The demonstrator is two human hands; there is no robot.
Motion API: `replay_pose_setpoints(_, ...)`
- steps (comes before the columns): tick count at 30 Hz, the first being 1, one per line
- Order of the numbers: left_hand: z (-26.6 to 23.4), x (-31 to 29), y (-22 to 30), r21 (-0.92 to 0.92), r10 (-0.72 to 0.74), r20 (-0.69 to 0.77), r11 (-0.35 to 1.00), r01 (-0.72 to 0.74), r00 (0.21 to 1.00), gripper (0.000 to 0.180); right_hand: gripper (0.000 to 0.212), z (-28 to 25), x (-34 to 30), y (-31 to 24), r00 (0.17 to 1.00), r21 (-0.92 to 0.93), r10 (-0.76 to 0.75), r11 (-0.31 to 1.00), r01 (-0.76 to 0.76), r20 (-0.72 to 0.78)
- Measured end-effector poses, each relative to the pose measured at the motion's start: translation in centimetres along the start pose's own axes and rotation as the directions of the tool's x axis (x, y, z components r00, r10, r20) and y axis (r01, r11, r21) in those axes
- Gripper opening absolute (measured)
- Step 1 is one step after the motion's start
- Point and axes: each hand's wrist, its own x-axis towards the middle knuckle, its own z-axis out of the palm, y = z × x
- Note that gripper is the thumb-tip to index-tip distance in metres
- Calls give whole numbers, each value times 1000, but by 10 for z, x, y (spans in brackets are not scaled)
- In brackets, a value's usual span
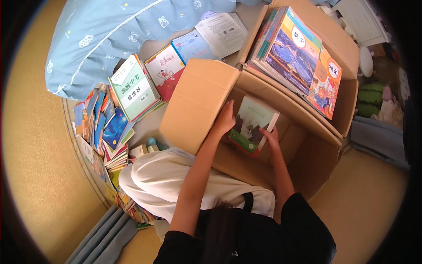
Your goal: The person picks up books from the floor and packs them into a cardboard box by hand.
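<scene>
A thick book (255,121) with a pale green and dark cover is tilted over the opening of a cardboard box (313,140). My right hand (270,135) grips its right edge, thumb on the front cover. Beside the book's left edge is my left hand (225,119), next to the box's raised flap (200,99). Its fingers point up and lie close together; whether they grip the book or the box edge cannot be made out. In the box's far section, a stack of books (292,48) lies beside an orange-covered book (326,83).
Left of the box lie a green-and-white book stack (135,88), a red-and-white book (165,72), a light blue book (192,47) and printed sheets (222,33). Several books (115,127) are heaped by my white-clad knee (151,171). Blue patterned cloth (110,35) hangs behind.
</scene>
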Motion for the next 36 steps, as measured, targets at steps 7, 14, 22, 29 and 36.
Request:
replay_pose_setpoints(7, -20, -30, 102, 492, 128, 301, 828, -268, 945, 95, 57, -1, -45, -45, 967, -560, -101, 799, 220, 236)
replay_pose_setpoints(14, -27, -39, 77, 395, 12, 420, 898, -195, 908, 68, 61, 13, -73, -93, 923, -671, 122, 722, 169, 364)
replay_pose_setpoints(22, -1, -49, 104, 623, 187, 41, 763, -171, 982, 53, 58, -2, -15, -116, 793, -689, -63, 458, 562, 605)
replay_pose_setpoints(29, 3, -41, 105, 610, 117, -272, 789, 77, 955, 52, 67, 24, 27, -108, 798, -722, -221, 343, 601, 560)
replay_pose_setpoints(36, 13, -29, 122, 598, 83, -257, 797, 91, 963, 54, 73, -38, 66, -10, 937, -870, -340, 438, 227, 73)
